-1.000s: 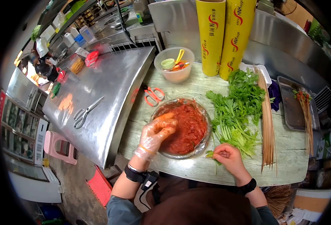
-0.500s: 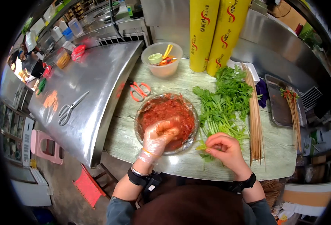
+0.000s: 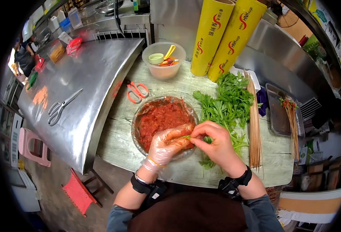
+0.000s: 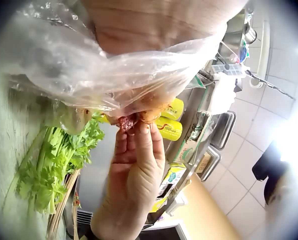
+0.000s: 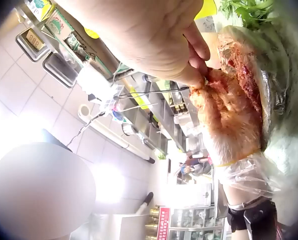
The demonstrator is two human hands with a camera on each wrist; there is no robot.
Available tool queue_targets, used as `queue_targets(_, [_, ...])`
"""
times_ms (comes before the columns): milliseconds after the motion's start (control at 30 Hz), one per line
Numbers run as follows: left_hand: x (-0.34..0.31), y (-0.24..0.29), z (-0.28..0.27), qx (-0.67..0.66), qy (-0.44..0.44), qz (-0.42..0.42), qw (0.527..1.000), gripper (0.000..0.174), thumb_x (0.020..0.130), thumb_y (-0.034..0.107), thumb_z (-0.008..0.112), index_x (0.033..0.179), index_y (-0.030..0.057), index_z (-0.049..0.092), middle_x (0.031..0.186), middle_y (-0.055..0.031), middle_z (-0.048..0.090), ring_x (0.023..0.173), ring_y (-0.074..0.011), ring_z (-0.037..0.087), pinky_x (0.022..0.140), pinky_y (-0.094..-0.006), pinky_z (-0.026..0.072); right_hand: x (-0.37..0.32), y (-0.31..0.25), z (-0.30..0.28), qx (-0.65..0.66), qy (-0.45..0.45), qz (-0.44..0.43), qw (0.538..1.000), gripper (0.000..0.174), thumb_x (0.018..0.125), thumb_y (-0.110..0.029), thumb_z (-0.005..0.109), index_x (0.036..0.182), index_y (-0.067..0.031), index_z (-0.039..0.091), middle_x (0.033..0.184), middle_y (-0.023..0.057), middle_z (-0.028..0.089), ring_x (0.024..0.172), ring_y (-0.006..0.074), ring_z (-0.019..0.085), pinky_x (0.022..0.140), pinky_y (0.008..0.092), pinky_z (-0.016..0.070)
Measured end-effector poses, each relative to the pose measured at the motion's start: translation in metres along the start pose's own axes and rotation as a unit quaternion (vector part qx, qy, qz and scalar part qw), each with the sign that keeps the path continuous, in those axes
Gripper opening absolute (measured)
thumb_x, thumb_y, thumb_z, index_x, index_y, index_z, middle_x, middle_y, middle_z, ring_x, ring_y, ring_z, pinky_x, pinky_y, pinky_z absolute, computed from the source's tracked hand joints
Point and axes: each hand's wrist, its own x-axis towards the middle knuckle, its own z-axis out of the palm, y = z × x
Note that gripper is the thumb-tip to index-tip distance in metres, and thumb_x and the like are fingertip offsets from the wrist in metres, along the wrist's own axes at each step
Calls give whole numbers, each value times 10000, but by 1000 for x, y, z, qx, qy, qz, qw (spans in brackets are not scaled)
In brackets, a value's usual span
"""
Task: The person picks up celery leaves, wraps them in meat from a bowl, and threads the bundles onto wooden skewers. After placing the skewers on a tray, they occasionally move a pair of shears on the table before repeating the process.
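Note:
A bowl lined with clear plastic (image 3: 134,136) holds red marinated raw meat (image 3: 162,116). Over its near right side is my left hand (image 3: 166,144), in a sauce-smeared clear plastic glove banded at the wrist. Its curled fingers hold a small piece of the red meat (image 4: 126,123), mostly covered by the hand. My right hand (image 3: 213,142), bare, pinches a small green celery piece (image 3: 186,137) between thumb and forefinger, right at the gloved fingertips. Celery with leafy stalks (image 3: 232,96) lies right of the bowl, beside a bundle of bamboo skewers (image 3: 254,127).
Red-handled scissors (image 3: 137,92) and a plastic tub with chillies (image 3: 164,67) lie behind the bowl. Two yellow film rolls (image 3: 213,36) stand at the back. A metal tray (image 3: 280,112) with filled skewers is at right; grey scissors (image 3: 64,107) rest on the steel table (image 3: 97,73).
My right hand has brought the celery piece left from beside the bowl to the gloved fingers. The left hand has turned and drawn to the bowl's near right side. The head view has shifted.

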Motion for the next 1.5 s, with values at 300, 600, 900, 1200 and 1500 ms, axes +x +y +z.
queue_targets(300, [1,-1,3,53,51,11,997,256,819,-54,627,1075,-64,627,943,-106,658,757,-150,628,690,-260,523,-10,14,-12,46,92,41,994,113,804,-15,664,914,-20,640,983,70,603,808,130,598,707,248,505])
queue_targets(600, [4,-13,3,47,75,51,995,166,819,-32,613,979,-77,617,871,-119,644,664,-162,597,634,-277,493,-72,106,-171,-285,277,205,894,203,777,-97,687,944,13,653,843,126,678,689,201,655,640,305,510])
queue_targets(900, [4,-12,5,71,100,48,991,166,799,-77,600,962,-51,612,973,-124,646,675,-167,609,624,-272,513,-75,152,-191,-303,180,319,880,237,717,-216,752,812,-7,696,725,98,681,656,177,651,638,302,513])
queue_targets(1200, [8,-22,-3,59,91,65,992,161,808,-57,620,969,-47,612,982,-122,648,680,-166,610,612,-272,520,-79,126,-195,-239,209,313,895,194,760,-194,707,799,-6,675,711,87,673,630,160,630,611,296,490])
queue_targets(1500, [6,-15,2,-17,96,72,993,230,823,-37,604,1053,-53,601,900,-131,652,670,-180,616,617,-269,523,-70,60,-183,131,243,206,939,92,869,-98,624,924,-28,601,807,62,670,690,135,646,604,242,493])
